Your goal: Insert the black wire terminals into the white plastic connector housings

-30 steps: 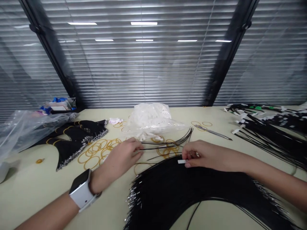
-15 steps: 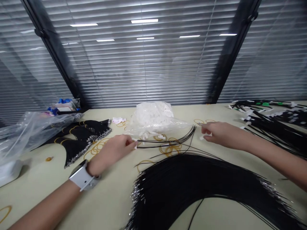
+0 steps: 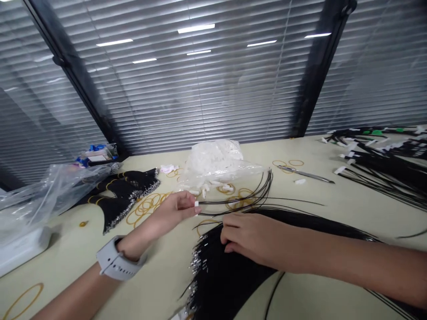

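The right hand [image 3: 256, 242] has dropped back onto the black cable bundle [image 3: 227, 275] on the desk [image 3: 160, 284], its fingers curled, grip unclear. The left hand's [image 3: 163, 218] fingers [image 3: 187, 209] pinch a white tag [image 3: 196, 203] on thin black cables [image 3: 233, 201] running rightward from them, nearer the left hand.

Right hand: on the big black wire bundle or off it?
On it: the right hand rests on the black wire bundle, close to its metal-tipped ends.

Head-worn camera, single forward-down view
Looks over the surface [image 3: 156, 284] from above, close on left hand [image 3: 160, 218] and right hand [image 3: 256, 244], window blinds [image 3: 200, 89] beyond.
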The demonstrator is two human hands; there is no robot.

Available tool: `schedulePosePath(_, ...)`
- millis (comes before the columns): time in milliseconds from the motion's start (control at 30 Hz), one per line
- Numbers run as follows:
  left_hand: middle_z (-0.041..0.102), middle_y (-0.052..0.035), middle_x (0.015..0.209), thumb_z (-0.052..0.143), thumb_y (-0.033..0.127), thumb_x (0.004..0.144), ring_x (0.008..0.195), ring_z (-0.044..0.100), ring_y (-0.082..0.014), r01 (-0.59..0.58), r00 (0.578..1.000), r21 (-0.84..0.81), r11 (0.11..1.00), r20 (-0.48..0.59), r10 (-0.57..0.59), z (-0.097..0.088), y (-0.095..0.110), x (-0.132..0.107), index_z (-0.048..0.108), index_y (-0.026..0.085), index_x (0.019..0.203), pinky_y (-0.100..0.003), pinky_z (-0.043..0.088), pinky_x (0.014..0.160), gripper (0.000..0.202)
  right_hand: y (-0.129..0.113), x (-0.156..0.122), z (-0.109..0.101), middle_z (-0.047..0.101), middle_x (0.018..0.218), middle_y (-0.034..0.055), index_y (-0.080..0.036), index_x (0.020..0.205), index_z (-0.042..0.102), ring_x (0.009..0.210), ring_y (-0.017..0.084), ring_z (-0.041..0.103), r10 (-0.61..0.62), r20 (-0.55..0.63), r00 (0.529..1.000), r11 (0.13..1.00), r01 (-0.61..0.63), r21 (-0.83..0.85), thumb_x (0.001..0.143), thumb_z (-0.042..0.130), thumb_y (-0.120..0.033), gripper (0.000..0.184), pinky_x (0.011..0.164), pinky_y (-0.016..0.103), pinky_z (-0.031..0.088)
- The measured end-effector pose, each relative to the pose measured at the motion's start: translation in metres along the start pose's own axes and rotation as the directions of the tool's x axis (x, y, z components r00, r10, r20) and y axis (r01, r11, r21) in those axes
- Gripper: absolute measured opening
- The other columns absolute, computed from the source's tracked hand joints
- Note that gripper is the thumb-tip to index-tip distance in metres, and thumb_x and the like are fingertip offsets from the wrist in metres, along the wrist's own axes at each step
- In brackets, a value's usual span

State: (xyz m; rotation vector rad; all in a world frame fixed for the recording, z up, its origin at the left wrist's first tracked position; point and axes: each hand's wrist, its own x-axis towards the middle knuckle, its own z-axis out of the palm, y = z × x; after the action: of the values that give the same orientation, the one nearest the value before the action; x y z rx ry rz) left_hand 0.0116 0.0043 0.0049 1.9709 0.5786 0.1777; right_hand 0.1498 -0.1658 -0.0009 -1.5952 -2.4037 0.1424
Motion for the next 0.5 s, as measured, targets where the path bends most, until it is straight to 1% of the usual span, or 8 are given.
schedulePosePath(100, 0.050, 0.0023, 0.073, 0.062, 0.032, 0.069, 0.069, 0.045, -0.0063, 0.065, 0.998, -0.130, 0.989, 0.036, -0.061, 0.001, -0.003, -0.011, 0.050, 0.014, 0.084, -0.018, 0.036, 0.067, 0.027, 0.002, 0.002, -0.002, 0.050, 0.082, 0.0033, -0.012, 0.080, 0.049, 0.075, 0.009, 0.044, 0.021, -0.005, 1.000, 0.998, -0.021, 0.053, 0.081, 0.044, -0.008, 0.007, 0.066, 0.020, 0.037)
schedulePosePath(233, 0.053, 0.0004, 0.085, 0.064, 0.033, 0.068, 0.076, 0.048, -0.0072, 0.122, 0.992, -0.282, 0.951, 0.064, -0.108, 0.004, -0.011, -0.021, 0.055, 0.016, 0.089, -0.019, 0.038, 0.074, 0.028, 0.000, 0.004, -0.008, 0.049, 0.085, 0.0039, -0.012, 0.080, 0.046, 0.074, 0.010, 0.043, 0.098, 0.000, 0.995, 0.987, -0.097, 0.129, 0.080, 0.041, -0.005, 0.009, 0.067, 0.022, 0.036)
schedulePosePath(300, 0.053, 0.0004, 0.089, 0.064, 0.032, 0.069, 0.080, 0.048, -0.0076, 0.140, 0.990, -0.344, 0.928, 0.077, -0.121, 0.007, -0.013, -0.023, 0.054, 0.019, 0.091, -0.020, 0.038, 0.077, 0.028, 0.000, 0.006, -0.009, 0.050, 0.081, 0.0023, -0.013, 0.078, 0.043, 0.069, 0.009, 0.043, 0.162, -0.007, 0.987, 0.966, -0.157, 0.208, 0.080, 0.039, -0.006, 0.009, 0.062, 0.022, 0.035)
schedulePosePath(367, 0.053, 0.0012, 0.090, 0.062, 0.031, 0.072, 0.082, 0.048, -0.0073, 0.154, 0.987, -0.384, 0.910, 0.096, -0.126, 0.008, -0.013, -0.024, 0.054, 0.020, 0.092, -0.020, 0.038, 0.080, 0.024, 0.002, 0.007, -0.008, 0.051, 0.076, 0.0008, -0.014, 0.078, 0.043, 0.066, 0.009, 0.043, 0.221, -0.034, 0.975, 0.939, -0.204, 0.277, 0.082, 0.038, -0.009, 0.008, 0.060, 0.023, 0.035)
schedulePosePath(433, 0.052, 0.0020, 0.089, 0.060, 0.030, 0.074, 0.082, 0.048, -0.0066, 0.171, 0.984, -0.407, 0.897, 0.117, -0.134, 0.008, -0.012, -0.024, 0.052, 0.020, 0.090, -0.020, 0.038, 0.081, 0.020, 0.005, 0.006, -0.004, 0.053, 0.077, 0.0005, -0.014, 0.082, 0.047, 0.069, 0.009, 0.046, 0.268, -0.084, 0.960, 0.913, -0.224, 0.342, 0.084, 0.038, -0.013, 0.010, 0.064, 0.024, 0.036)
schedulePosePath(500, 0.052, 0.0026, 0.087, 0.058, 0.030, 0.076, 0.081, 0.048, -0.0058, 0.182, 0.981, -0.418, 0.890, 0.135, -0.137, 0.008, -0.012, -0.024, 0.051, 0.020, 0.088, -0.019, 0.039, 0.080, 0.017, 0.006, 0.004, -0.001, 0.055, 0.084, 0.0006, -0.016, 0.089, 0.052, 0.076, 0.009, 0.048, 0.287, -0.110, 0.952, 0.891, -0.223, 0.396, 0.086, 0.037, -0.016, 0.015, 0.071, 0.024, 0.037)
